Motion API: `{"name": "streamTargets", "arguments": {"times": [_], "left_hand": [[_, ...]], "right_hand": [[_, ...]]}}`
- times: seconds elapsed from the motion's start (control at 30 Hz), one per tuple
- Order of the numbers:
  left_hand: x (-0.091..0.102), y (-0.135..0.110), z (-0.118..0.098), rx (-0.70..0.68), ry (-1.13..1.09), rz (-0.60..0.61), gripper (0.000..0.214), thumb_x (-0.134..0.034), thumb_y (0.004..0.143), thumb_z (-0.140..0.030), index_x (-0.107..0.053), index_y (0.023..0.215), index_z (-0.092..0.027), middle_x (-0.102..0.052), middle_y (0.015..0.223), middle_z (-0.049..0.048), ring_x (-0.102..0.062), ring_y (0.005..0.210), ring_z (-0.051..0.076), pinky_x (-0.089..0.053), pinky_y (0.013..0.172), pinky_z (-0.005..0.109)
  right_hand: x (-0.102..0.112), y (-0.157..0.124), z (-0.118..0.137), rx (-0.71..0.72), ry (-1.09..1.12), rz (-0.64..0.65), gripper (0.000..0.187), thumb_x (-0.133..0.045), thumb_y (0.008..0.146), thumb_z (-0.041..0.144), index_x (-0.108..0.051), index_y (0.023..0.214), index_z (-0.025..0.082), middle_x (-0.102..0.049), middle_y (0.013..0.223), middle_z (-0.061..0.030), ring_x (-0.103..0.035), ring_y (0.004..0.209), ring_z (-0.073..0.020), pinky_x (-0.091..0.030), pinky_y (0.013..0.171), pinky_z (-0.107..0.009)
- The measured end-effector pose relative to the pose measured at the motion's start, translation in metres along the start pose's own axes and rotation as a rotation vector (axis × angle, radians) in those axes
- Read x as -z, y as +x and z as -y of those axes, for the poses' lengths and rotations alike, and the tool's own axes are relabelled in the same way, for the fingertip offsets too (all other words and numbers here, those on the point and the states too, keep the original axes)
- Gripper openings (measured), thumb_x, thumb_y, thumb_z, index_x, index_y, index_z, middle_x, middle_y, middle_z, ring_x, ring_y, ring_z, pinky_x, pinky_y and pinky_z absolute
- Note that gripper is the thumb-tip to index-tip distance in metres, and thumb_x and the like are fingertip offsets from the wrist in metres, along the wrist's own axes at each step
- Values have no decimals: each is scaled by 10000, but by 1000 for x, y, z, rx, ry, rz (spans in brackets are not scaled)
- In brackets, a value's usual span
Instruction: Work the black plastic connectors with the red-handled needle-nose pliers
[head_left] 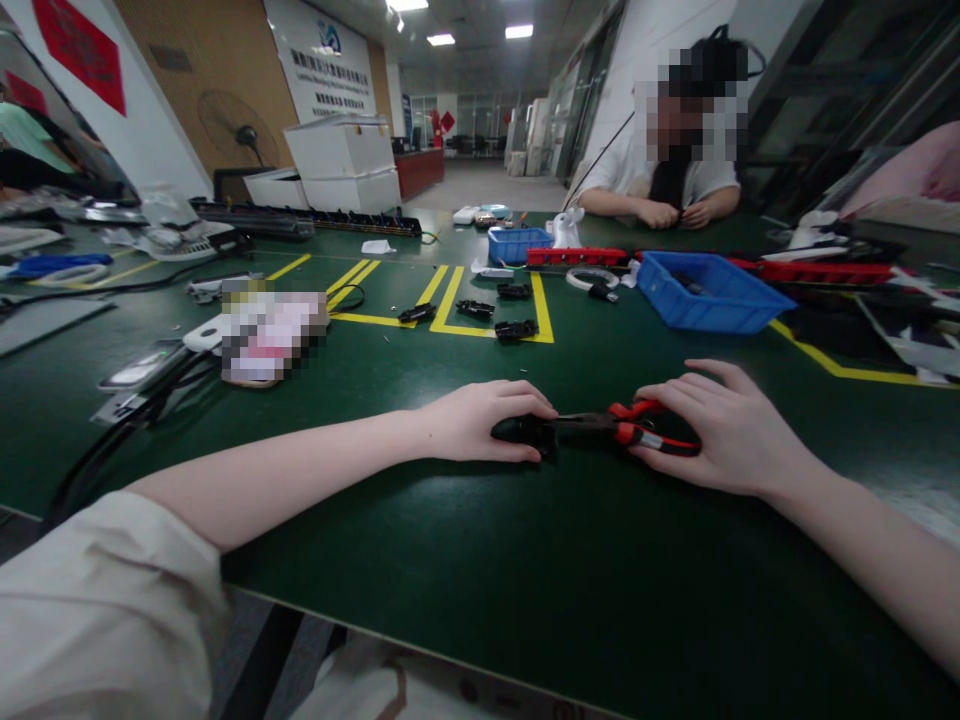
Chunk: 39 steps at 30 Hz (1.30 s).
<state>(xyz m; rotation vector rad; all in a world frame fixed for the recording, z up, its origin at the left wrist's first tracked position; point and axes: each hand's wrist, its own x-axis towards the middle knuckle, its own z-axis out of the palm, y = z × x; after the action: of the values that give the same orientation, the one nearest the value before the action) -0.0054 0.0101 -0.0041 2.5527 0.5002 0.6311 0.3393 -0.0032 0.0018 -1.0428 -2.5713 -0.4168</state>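
My left hand is closed around a small black plastic part, its thumb and fingers on either side of it, low over the green table. My right hand grips the red handles of long-nose pliers. The jaws of the pliers point left and reach the right end of the black part. Whether they pinch it or only touch it, I cannot tell. Farther back, several similar black parts lie in and beside a yellow-taped square.
A blue bin stands at the back right, a smaller blue basket behind the taped square. A phone and black cables lie to the left. Across the table sits another person, near red strips.
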Motion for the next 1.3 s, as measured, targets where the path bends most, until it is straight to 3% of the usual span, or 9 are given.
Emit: {"name": "streamTargets", "arguments": {"times": [0.5,0.73,0.87,1.1,1.3], "left_hand": [[-1,-2,1,21,21,-8,383,-764,927,-363,-685,1258,-189,-685,1394,131,-693,1270,264,-573,1051,388],[-2,-2,0,67,66,-19,446,-782,915,-423,-671,1292,-211,-708,1374,99,-708,1252,259,-578,1043,376],[-1,-2,-2,80,104,-5,455,-772,924,-441,-662,1308,-222,-702,1388,89,-709,1250,255,-589,1016,369],[0,-1,-4,59,183,1,490,-750,937,-459,-636,1341,-206,-688,1375,108,-699,1222,261,-591,979,383],[-3,-1,-2,20,258,-54,484,-741,930,-479,-665,1305,-181,-690,1330,123,-698,1158,274,-579,984,424]], "right_hand": [[-5,-4,0,12,15,-18,355,-641,895,554,-685,1062,244,-788,955,-104,-732,874,-334,-495,1008,-619],[-2,-2,1,126,-140,-124,409,-619,899,551,-678,1086,192,-777,918,-109,-717,839,-303,-481,945,-526],[0,-1,3,158,-198,-123,428,-588,929,560,-663,1075,164,-778,908,-115,-715,831,-293,-459,935,-501],[0,-1,3,98,-169,-71,454,-601,917,581,-668,1095,170,-783,936,-119,-713,843,-292,-442,945,-503],[-1,-1,4,62,-148,-68,439,-577,914,620,-684,1100,237,-782,936,-112,-724,879,-330,-449,969,-546]]}}
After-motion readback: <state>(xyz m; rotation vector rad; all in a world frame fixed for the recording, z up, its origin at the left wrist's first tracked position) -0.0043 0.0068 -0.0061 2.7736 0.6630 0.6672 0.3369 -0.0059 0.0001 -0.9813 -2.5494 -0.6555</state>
